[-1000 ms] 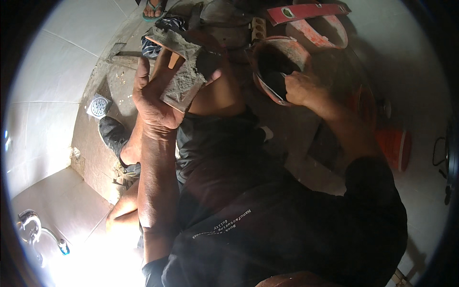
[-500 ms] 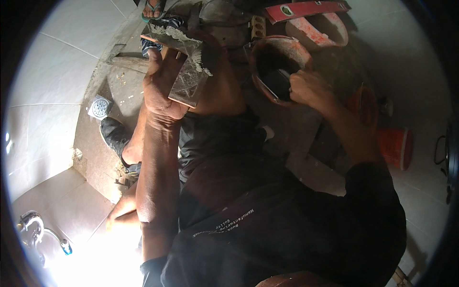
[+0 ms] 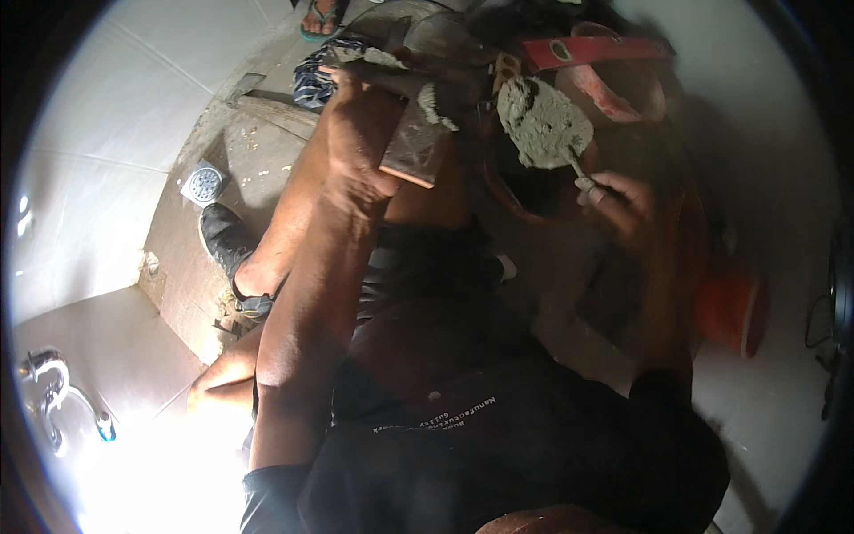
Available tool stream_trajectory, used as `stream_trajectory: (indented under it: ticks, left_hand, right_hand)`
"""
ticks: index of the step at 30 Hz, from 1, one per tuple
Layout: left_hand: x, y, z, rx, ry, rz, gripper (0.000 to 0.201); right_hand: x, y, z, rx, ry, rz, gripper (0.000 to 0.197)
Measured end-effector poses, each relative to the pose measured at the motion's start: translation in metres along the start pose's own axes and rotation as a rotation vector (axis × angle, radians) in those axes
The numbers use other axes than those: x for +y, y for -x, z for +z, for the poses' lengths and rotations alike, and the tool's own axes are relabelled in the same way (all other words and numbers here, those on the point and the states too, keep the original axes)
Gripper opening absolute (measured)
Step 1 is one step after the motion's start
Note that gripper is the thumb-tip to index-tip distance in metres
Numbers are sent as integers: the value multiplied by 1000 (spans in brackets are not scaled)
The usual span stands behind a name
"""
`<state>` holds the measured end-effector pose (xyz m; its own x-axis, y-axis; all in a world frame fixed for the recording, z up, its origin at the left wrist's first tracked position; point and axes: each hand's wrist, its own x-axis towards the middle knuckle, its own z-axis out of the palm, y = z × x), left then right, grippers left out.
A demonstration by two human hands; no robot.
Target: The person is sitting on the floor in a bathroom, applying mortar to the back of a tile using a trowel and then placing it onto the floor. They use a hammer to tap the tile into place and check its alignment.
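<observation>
My left hand (image 3: 354, 142) is closed round a dark, L-shaped cut tile (image 3: 411, 149), its back turned up. Patches of grey mortar cling to the tile's far arm and its corner. In my right hand (image 3: 627, 209) is a trowel (image 3: 578, 169), gripped by its handle, which the fingers mostly cover. A thick heap of wet mortar (image 3: 544, 125) hides nearly the whole blade. The loaded trowel is above a reddish bucket (image 3: 500, 194), whose dark inside shows only in part.
A red spirit level (image 3: 596, 53) lies at the far right by a red, mortar-smeared container (image 3: 614, 98). Another red bucket (image 3: 731, 307) is at the right. On the left are a hammer (image 3: 280, 116), a floor drain (image 3: 205, 183) and a chrome pipe (image 3: 58, 383). A person's sandalled foot (image 3: 320, 20) shows far off.
My right hand has lifted the trowel out of the bucket, bringing up a heap of mortar. The left hand and tile appear farther right, with the tile tilted differently.
</observation>
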<state>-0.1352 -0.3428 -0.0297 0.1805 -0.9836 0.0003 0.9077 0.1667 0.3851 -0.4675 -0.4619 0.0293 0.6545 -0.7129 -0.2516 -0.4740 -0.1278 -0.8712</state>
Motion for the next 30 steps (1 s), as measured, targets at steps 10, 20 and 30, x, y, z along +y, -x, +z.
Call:
stream_trajectory:
  ticks: [10,20,30]
  left_hand:
    - [-22,-18,32,222,69,97,65]
    - [-10,1,14,272,16,142,63]
    - [-58,-25,0,558,-271,-95,63]
  right_hand:
    - [23,-5,121,352,47,-586,21]
    - [47,5,95,688,1416,-1259,22]
    - [124,-66,-37,-67,1249,-495,29]
